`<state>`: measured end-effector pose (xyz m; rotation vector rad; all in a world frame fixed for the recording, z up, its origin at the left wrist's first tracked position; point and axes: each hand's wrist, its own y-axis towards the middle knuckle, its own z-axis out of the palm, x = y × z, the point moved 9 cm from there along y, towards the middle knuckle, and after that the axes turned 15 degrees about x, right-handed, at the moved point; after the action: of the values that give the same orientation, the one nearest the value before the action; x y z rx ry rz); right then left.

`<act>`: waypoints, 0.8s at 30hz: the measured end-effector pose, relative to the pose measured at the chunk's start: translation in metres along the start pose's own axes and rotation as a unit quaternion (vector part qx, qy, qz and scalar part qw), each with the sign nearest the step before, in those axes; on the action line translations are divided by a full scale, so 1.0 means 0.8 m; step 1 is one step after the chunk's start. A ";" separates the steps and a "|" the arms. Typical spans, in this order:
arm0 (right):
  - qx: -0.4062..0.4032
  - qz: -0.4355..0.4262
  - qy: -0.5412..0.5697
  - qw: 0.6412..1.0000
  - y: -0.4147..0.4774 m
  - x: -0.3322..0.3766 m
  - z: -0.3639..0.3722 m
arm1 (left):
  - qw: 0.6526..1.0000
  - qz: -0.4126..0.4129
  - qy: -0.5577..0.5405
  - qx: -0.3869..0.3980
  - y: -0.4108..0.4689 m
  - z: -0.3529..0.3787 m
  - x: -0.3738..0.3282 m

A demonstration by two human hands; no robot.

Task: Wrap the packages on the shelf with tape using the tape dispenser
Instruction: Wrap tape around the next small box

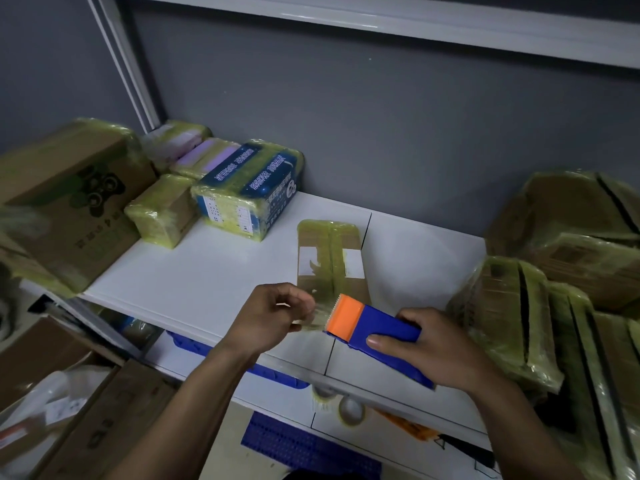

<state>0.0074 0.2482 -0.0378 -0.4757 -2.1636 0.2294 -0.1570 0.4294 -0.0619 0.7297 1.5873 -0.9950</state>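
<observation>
Head view: white shelf (214,271) seen from above, front edge running under both wrists.
Open room: bare shelf between wrapped packages (242,192) at left and a wrapped pile (519,327) at right.
Centre: flat package (330,258) lies mid-shelf, partly taped, apart from both groups.
Tool: tape dispenser (377,332), blue with orange head, just in front of the flat package.
Right: right grip (433,355) curled round the dispenser's body.
Left: left grip (273,317) pinching the tape end (311,318) stretching from the head.
Below: tape roll (351,412) on a lower shelf (273,398).
</observation>
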 end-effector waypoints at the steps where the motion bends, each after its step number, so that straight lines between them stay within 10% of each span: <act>1: 0.009 -0.001 -0.015 1.000 0.004 0.006 0.000 | 1.000 -0.002 0.005 -0.008 -0.004 -0.007 0.002; 24: -0.045 0.127 -0.173 0.976 0.040 0.043 -0.001 | 0.977 -0.014 -0.107 -0.182 -0.001 -0.072 0.131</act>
<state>-0.0019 0.2914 -0.0225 -0.8170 -2.4571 0.3790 -0.2091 0.4762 -0.1591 0.3360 1.5348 -0.7441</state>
